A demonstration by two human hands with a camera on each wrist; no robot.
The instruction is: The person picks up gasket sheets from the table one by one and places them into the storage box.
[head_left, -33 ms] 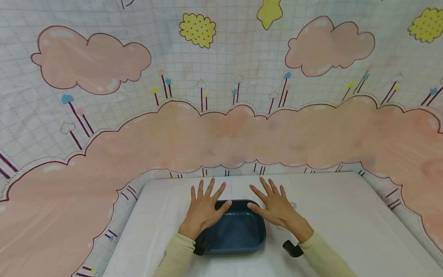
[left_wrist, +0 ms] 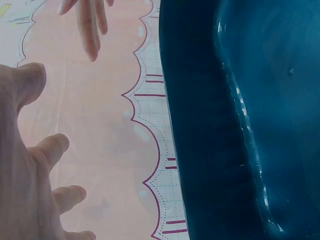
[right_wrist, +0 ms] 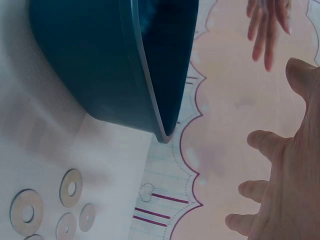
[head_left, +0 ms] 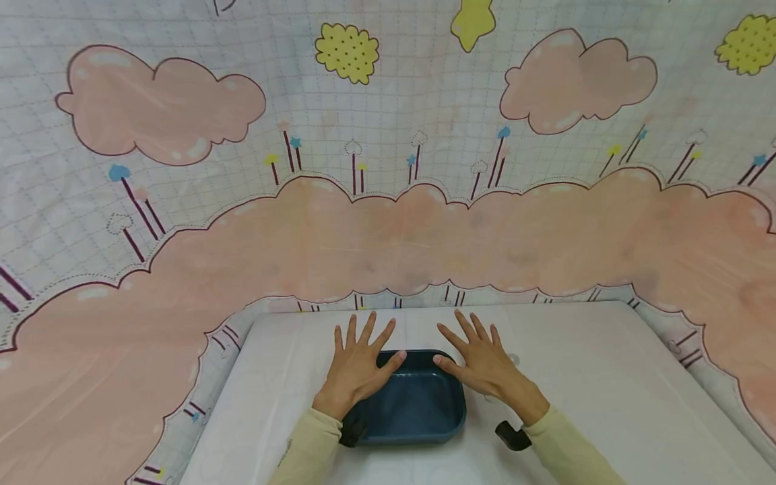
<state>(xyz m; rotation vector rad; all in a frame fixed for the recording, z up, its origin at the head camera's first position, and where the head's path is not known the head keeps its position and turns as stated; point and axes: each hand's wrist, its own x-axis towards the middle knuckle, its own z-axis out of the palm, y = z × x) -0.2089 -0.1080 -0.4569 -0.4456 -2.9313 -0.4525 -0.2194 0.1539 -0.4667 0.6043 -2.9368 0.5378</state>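
Cream-sleeved, the left hand (head_left: pixel 359 372) and right hand (head_left: pixel 487 367) are held apart, fingers spread and gripping nothing, perhaps to leave a view between them of the blue tray (head_left: pixel 418 409). It sits upright below, likely centred for equal reach. To its right, at least 5 metal rings (right_wrist: pixel 16 214) lie close together on the white table (head_left: pixel 606 397), perhaps for the right hand's convenience; patterned cloth (head_left: pixel 394 242) stretches beyond.

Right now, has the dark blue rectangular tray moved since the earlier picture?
No: in the head view, the blue rectangular tray keeps its place on the white table.
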